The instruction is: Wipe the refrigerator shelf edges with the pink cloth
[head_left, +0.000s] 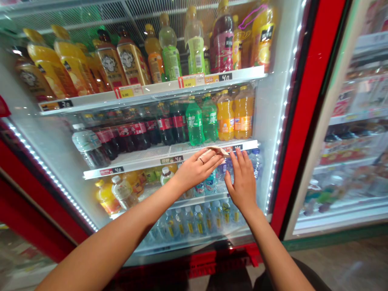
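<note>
My left hand (198, 167), wearing a dark ring, is at the front edge of the middle fridge shelf (133, 161). Its fingers press together over a pale folded cloth or tissue (221, 151), whose exact kind I cannot make out. Just to the right, my right hand (242, 182) is open, with fingers apart and their tips at the shelf's price strip near the cloth. Behind the hands stand green soda bottles (194, 121) and orange soda bottles (226, 117). Dark cola bottles (165, 123) line the shelf further left.
The upper shelf (242, 75) holds juice and drink bottles with price tags on its edge. Below are water bottles (198, 220) and a yellow juice bottle (104, 196). A red door frame (306, 101) borders the fridge at right, beside another stocked cooler (348, 141).
</note>
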`<act>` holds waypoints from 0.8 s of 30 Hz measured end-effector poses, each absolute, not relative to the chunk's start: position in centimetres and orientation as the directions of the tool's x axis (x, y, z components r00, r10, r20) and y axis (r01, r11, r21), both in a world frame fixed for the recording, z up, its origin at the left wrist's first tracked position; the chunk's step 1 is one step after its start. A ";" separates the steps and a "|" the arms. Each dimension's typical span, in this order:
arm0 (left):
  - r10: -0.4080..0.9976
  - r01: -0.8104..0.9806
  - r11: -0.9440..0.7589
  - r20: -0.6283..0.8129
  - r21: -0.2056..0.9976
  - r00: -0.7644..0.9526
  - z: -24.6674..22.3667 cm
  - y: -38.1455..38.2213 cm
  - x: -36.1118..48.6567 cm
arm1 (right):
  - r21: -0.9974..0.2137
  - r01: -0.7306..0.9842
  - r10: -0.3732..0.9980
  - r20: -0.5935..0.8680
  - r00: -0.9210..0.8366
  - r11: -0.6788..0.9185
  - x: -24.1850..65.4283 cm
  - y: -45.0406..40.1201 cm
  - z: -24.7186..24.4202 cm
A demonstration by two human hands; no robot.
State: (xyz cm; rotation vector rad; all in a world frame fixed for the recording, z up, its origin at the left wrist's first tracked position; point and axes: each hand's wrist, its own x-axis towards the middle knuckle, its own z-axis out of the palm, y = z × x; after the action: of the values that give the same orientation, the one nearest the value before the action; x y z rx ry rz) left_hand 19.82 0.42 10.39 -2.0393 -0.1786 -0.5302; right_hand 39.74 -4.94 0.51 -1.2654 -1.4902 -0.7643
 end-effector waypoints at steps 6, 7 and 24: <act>-0.030 0.493 -0.497 0.582 -0.714 0.812 12.1 0.8 20.6 | -0.160 0.956 0.325 0.943 0.074 0.247 40.3 -5.0 0.6; -0.024 0.490 -0.507 0.580 -0.709 0.814 11.9 0.7 20.8 | -0.164 0.955 0.322 0.944 0.078 0.247 40.5 -5.0 0.5; -0.077 0.414 -0.510 0.519 -0.754 0.851 10.8 0.8 23.5 | -0.178 0.963 0.294 0.949 0.114 0.203 43.0 -4.7 -0.3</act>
State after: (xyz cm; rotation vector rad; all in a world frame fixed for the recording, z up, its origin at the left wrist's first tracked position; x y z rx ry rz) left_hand 23.48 0.83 10.76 -2.0236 -0.2467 -0.6164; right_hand 43.04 -4.74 -0.29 -1.3008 -1.3959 -0.7820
